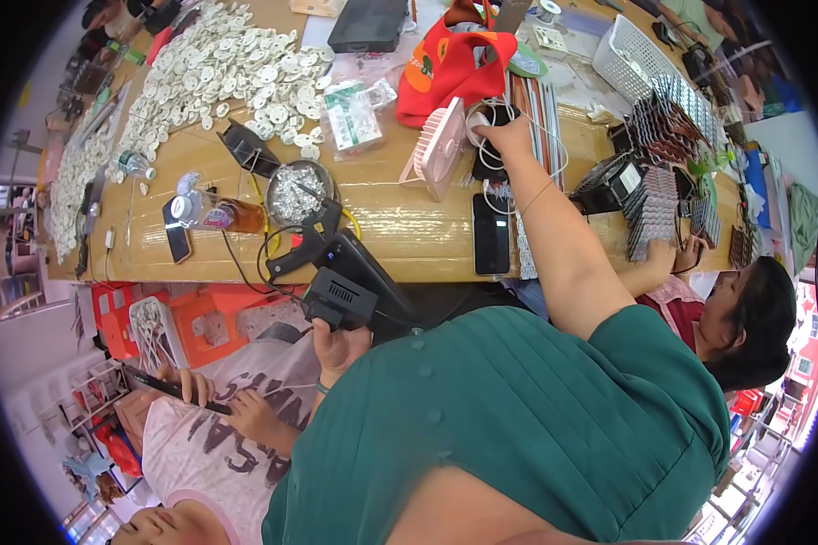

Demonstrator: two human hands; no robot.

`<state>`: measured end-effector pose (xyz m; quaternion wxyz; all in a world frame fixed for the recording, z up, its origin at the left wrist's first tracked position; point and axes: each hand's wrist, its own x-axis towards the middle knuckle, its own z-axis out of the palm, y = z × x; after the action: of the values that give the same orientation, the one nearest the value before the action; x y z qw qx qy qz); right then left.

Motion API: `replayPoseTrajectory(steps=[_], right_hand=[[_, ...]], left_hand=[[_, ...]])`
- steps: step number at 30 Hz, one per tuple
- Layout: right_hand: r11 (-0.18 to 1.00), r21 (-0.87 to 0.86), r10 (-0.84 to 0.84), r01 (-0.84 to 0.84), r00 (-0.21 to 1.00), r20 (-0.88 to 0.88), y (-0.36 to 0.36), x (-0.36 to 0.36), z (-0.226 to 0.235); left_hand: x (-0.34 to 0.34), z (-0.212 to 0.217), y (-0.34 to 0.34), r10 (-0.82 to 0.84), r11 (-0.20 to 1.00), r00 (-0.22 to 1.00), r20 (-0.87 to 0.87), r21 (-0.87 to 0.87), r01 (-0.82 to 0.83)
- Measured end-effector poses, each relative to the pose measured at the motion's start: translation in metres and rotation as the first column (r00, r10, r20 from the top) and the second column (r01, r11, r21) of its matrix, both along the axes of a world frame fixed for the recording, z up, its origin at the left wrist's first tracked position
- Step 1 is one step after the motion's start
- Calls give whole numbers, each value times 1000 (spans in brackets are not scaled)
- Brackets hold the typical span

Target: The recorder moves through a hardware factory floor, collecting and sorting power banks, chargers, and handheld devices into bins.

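My left hand [341, 350] is closed round the lower edge of a black slotted box [343, 295], low in front of my body by the table edge. A larger black case [368, 272] is right behind that box. My right arm stretches over the table, and its hand [507, 136] is closed on a looped white cable [478, 132]. Just left of these fingers stands a pink plastic piece with a ribbed grille [439, 150], like a small fan. A black phone [490, 234] lies below the cable, beside a bundle of thin strips [534, 109].
Many white round parts [236, 68] are heaped at the far left. Nearer are a metal bowl of small silvery pieces [300, 193], a bottle of brown liquid [233, 216] and a red bag [454, 73]. Co-workers sit on both sides; stacked dark parts [659, 195] lie right.
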<state>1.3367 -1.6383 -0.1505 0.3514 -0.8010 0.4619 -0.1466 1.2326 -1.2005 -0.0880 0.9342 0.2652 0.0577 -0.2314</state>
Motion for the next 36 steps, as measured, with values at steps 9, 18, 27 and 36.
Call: replayPoseTrajectory(steps=[9,18,27,36], right_hand=[[567,787,-417,-244,739,530,-41,-35,59],[943,158,33,-294,554,832,-29,-138,229],[991,-96,55,96,362,930,20,-281,294],[992,-70,73,-108,26,997,81,-467,273]], left_hand=[[3,12,3,24,1000,1000,4,20,-24],[15,17,-6,-88,996,995,38,-17,88],[20,12,-26,-250,966,964,88,-41,254],[5,18,-46,-523,832,841,141,-128,539]])
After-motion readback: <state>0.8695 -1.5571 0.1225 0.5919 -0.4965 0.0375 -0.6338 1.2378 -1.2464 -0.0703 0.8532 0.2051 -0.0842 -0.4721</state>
